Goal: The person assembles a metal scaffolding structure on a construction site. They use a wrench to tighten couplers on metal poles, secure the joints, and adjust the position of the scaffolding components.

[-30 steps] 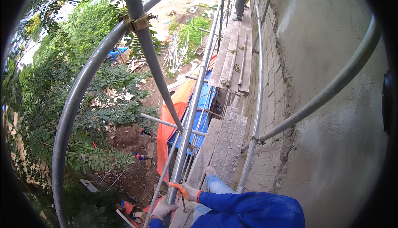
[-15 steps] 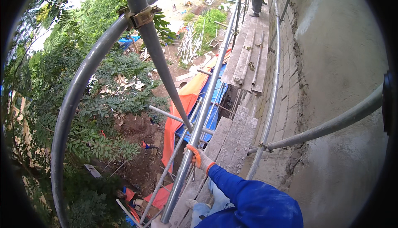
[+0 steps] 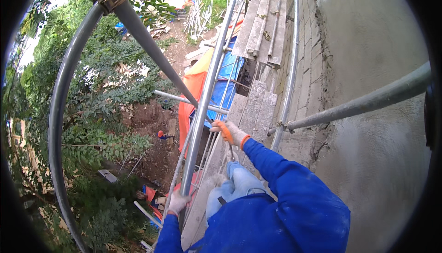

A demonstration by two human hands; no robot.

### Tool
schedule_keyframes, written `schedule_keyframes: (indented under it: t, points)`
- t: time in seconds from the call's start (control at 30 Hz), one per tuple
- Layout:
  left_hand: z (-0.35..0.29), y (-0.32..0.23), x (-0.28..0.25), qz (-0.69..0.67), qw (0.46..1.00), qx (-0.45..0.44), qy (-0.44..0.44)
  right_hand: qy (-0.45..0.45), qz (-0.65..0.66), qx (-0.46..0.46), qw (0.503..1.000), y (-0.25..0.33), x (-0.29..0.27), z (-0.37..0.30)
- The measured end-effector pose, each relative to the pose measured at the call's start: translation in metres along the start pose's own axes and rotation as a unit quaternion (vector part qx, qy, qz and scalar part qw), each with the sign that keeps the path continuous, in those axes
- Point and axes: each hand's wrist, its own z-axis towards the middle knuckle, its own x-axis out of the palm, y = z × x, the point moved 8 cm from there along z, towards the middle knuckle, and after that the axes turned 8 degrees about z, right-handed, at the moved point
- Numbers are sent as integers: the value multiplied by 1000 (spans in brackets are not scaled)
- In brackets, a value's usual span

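A long silvery scaffold pipe (image 3: 199, 126) slopes along the left side of the plank walkway. My left hand (image 3: 177, 202), in a pale glove, is closed round its lower part. Farther up, my right hand (image 3: 229, 132), in a white and orange glove, is beside the pipe near where a grey upright tube (image 3: 152, 46) meets it. Its fingers are closed on a slim metal tool (image 3: 231, 152), whose lower end hangs below the glove. A dark tip shows at the fingertips by the pipe; the tool's exact kind is unclear.
Worn planks (image 3: 251, 115) run alongside a block and plaster wall (image 3: 368, 129). Loose pipes with clamps (image 3: 266, 36) lie on farther planks. A gap separates the plank sections. Far below lie blue tarps (image 3: 225, 80), orange sheets (image 3: 195, 85) and a person (image 3: 162, 135). A curved tube (image 3: 57, 129) stands left.
My right hand has let go of the pipe and moved to its right side with the tool. The left hand has come up into fuller view. The view has shifted, lifting the scene's far end.
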Motion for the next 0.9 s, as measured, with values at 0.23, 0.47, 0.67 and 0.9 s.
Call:
schedule_keyframes:
  t: [0.23, 0.47, 0.67, 0.9]
  points:
    - [71, -69, 0, -81, 988, 89, 100, -285, 16, -125, 950, -3, -171, -227]
    - [164, -145, 16, -155, 973, 72, 158, -485, 99, -295, 817, 30, -298, -400]
    - [248, -232, 28, -99, 983, 72, 137, -377, 187, -515, 746, 220, -316, -382]
    - [306, -329, 42, -128, 978, 60, 151, -412, -170, -425, 788, 318, -262, -361]
